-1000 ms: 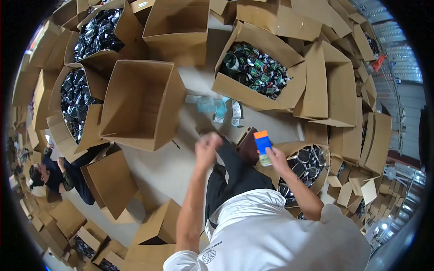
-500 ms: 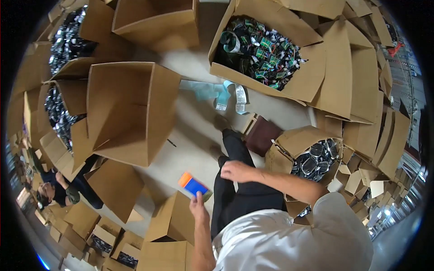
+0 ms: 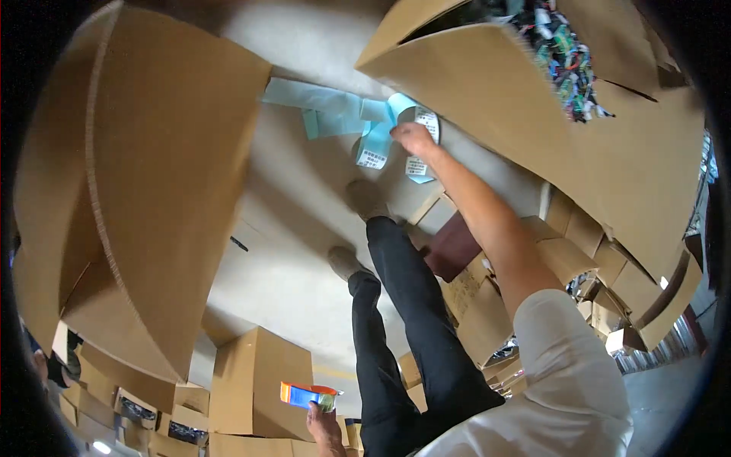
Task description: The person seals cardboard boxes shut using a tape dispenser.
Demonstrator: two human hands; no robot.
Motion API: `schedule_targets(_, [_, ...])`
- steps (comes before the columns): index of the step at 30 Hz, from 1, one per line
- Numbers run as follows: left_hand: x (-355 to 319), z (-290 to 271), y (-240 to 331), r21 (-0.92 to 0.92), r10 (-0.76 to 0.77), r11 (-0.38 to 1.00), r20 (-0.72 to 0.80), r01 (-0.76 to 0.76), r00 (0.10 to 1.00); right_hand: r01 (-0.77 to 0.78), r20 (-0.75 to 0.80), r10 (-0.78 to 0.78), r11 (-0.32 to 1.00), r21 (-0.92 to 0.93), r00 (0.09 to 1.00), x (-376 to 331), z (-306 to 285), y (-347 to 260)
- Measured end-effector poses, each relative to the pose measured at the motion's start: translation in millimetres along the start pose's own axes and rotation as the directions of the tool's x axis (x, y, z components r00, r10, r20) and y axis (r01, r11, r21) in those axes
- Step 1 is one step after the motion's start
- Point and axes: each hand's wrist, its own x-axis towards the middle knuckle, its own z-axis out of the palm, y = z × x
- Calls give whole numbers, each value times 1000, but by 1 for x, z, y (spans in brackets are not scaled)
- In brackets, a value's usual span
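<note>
My left hand (image 3: 325, 425) is closed around a small orange-and-blue packet (image 3: 304, 396) with a see-through, yellowish end, low in the view. Stretched far forward, my right hand (image 3: 415, 139) has its fingers drawn together on a light blue label strip (image 3: 401, 104). The strip lies curled on the floor and bears white printed labels (image 3: 426, 122). Its fingertips are partly hidden, so how firmly they pinch is hard to see. Another light blue length (image 3: 312, 97) runs left toward a large carton.
Large open cartons stand at left (image 3: 175, 152) and right (image 3: 487, 99); the right one holds circuit boards and wires (image 3: 563, 61). A dark red box-like object (image 3: 453, 247) is beside my legs. A black pen-like item (image 3: 239, 244) lies on the floor. Another person is partly visible at far left.
I have bent lower and forward. My right hand has moved from near my legs out to the label strip on the floor. The packet stays in my left hand, now lower in view.
</note>
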Motion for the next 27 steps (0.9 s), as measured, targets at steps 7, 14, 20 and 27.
schedule_targets(7, [15,21,10,-59,14,998,55,-11,998,-91,32,85,964,250,996,24,11,-47])
schedule_targets(14, [-21,22,-1,-86,3,996,30,-1,1000,496,557,-300,834,-240,775,-273,-58,-106])
schedule_targets(20, [-75,26,5,-106,112,989,85,-103,990,198,102,-170,810,-552,980,-384,-137,28])
schedule_targets(27, [-89,9,8,67,313,946,65,-317,948,447,66,-449,844,-296,891,-477,-223,-74])
